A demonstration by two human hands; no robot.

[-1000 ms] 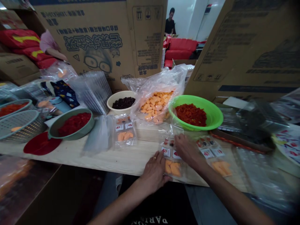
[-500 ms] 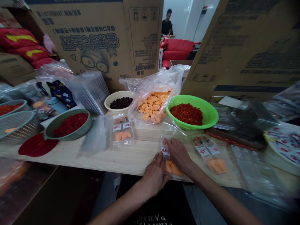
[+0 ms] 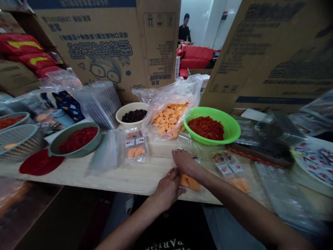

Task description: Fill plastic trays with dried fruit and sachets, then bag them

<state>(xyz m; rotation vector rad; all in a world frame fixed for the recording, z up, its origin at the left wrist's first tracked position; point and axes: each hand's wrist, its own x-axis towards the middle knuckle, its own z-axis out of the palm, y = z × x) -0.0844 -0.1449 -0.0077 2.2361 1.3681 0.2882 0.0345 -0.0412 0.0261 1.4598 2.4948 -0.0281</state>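
A clear plastic tray [image 3: 191, 183] with orange pieces in its near section lies at the table's front edge, partly covered by my hands. My left hand [image 3: 168, 189] grips its near left side, fingers on top and thumb low at the edge. Just beyond, my right hand [image 3: 184, 161] has its fingers closed together and bent down at the tray's upper left edge. My right wrist and forearm cross over the tray's middle. To the right lies a similar filled tray [image 3: 231, 169]; another filled tray [image 3: 135, 146] is to the left.
Behind are a green bowl [image 3: 234, 126] of red pieces, a plastic bag [image 3: 194, 86] of orange pieces and a cream bowl [image 3: 119, 113] of dark pieces. A grey-green bowl [image 3: 96, 144] and red lid [image 3: 39, 163] are left. Cardboard boxes [image 3: 104, 31] stand behind; a person [image 3: 184, 32] is beyond.
My right hand has moved left from the middle of the tray to its upper left edge. My left hand stays on the tray's left side, shifted slightly left.
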